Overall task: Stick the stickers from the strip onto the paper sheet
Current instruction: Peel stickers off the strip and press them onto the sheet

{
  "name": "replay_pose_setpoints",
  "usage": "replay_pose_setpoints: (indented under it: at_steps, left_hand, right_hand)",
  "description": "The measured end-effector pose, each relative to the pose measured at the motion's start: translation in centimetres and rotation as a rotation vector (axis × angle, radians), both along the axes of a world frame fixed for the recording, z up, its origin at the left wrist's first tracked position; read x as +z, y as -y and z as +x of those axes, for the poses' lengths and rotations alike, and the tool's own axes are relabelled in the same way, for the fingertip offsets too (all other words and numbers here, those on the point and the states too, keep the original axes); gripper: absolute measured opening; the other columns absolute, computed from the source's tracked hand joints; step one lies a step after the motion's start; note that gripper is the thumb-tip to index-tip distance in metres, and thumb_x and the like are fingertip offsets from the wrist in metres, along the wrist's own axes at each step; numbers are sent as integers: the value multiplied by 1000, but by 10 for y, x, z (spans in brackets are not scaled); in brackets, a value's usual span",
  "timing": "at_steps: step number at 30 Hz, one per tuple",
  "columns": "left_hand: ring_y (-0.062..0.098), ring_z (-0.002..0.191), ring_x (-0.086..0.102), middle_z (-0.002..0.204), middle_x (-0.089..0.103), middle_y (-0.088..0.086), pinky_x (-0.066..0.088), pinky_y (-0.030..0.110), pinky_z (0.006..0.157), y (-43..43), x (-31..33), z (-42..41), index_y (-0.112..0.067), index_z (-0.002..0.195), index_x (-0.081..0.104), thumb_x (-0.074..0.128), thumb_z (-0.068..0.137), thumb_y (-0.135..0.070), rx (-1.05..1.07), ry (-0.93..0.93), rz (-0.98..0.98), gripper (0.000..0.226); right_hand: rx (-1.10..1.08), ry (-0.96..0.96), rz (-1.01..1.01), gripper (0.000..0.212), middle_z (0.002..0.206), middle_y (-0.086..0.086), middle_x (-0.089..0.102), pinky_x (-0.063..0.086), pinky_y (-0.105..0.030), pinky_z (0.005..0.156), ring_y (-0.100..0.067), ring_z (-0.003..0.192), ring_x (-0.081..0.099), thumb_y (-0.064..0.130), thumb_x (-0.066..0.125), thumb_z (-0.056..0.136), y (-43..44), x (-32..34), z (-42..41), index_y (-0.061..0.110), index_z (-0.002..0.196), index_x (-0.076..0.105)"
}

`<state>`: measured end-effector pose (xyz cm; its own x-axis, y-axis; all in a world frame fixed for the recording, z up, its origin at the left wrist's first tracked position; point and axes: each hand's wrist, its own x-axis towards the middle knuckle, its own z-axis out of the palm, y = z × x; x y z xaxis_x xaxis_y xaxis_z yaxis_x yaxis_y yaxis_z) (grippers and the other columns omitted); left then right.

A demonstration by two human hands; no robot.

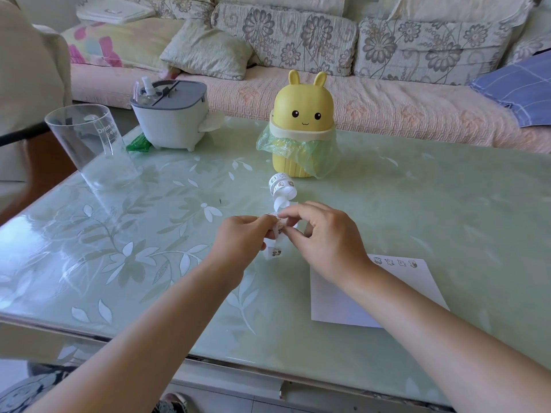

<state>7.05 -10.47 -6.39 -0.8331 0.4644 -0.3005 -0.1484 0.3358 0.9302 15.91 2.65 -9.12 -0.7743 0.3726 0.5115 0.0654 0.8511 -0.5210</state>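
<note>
The table top (417,204) is pale green with a white leaf-and-flower pattern. The rabbit-eared bin (302,105) is yellow with black eyes and a cream rim, lined with a translucent green bag (322,153). The lidded container (170,123) is white with a grey top. The cup (89,144) is clear with white lettering. The sticker strip (281,186) and the paper sheet (337,308) are white; the sheet's four stickers (395,262) bear dark cartoon prints. The sofa cushions (286,40) show grey flowers on cream, and the folded cloth (518,87) is blue with pale checks.
</note>
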Motion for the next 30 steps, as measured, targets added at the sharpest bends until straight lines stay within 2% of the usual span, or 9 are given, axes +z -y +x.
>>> replay_pose_setpoints:
  at_steps: [7, 12, 15, 18, 20, 21, 23, 26, 30]
  left_hand:
    - [16, 68, 56, 77, 73, -5, 36, 25, 62, 0, 2, 0, -14, 78, 76, 62, 86, -30, -1, 22, -16, 23]
    - [18, 66, 52, 80, 72, 5, 40, 24, 63, -1, -4, -4, -14, 79, 76, 60, 87, -30, 15, -33, -46, 24]
    - [15, 49, 39, 56, 52, 4, 32, 21, 50, -3, -12, -9, -12, 73, 71, 59, 88, -34, -5, -194, -151, 29]
    - [19, 46, 35, 53, 43, -1, 31, 25, 50, -7, -22, -9, -7, 78, 65, 55, 89, -38, -53, -365, -271, 35]
    - [23, 53, 48, 58, 53, -1, 37, 27, 53, -8, -26, -5, -11, 75, 64, 52, 90, -41, -96, -521, -397, 35]
    - [23, 64, 56, 67, 59, -1, 41, 28, 56, -9, -27, -2, -16, 76, 65, 51, 92, -44, -116, -618, -464, 35]
    - [23, 87, 59, 90, 60, -1, 47, 32, 68, -10, -28, 3, -22, 87, 65, 49, 94, -50, -134, -784, -528, 33]
    - [24, 100, 50, 103, 50, 1, 45, 36, 79, -15, -27, 10, -17, 104, 56, 52, 93, -48, -108, -910, -476, 33]
    - [23, 89, 47, 94, 45, -2, 39, 32, 73, -26, -26, 22, -14, 96, 54, 63, 88, -33, -172, -1143, -212, 23]
  right_hand:
    - [6, -20, 20, 9, 84, 13, 68, 46, -30, 52, 5, 54, 42, 25, 78, 83, 2, -1, 0, 33, 86, 77]
    - [36, 36, -66, 12, 91, 15, 63, 47, -29, 56, -11, 56, 53, 23, 78, 82, 5, 4, 0, 34, 81, 74]
    - [47, 79, -235, 15, 87, 21, 62, 46, -26, 59, -11, 57, 54, 20, 78, 82, 4, 11, 4, 33, 77, 73]
    - [-16, 163, -424, 13, 61, 24, 61, 42, -19, 54, -9, 50, 56, 19, 76, 85, -5, 18, 10, 29, 77, 73]
    - [-57, 198, -559, 9, 58, 12, 65, 45, -22, 49, -14, 49, 62, 19, 77, 85, -15, 22, 17, 24, 79, 74]
    - [-72, 223, -618, 7, 61, 7, 66, 46, -23, 47, -14, 50, 63, 18, 77, 85, -19, 24, 21, 21, 80, 74]
    - [-98, 274, -708, 5, 68, 1, 69, 48, -26, 49, -13, 54, 64, 17, 78, 84, -30, 28, 31, 17, 82, 74]
    - [-149, 321, -767, 5, 71, -1, 71, 47, -26, 48, -14, 54, 63, 15, 78, 84, -46, 31, 48, 14, 83, 73]
    - [-235, 401, -760, 5, 71, 1, 70, 44, -24, 47, -13, 53, 61, 17, 77, 84, -66, 27, 72, 14, 84, 74]
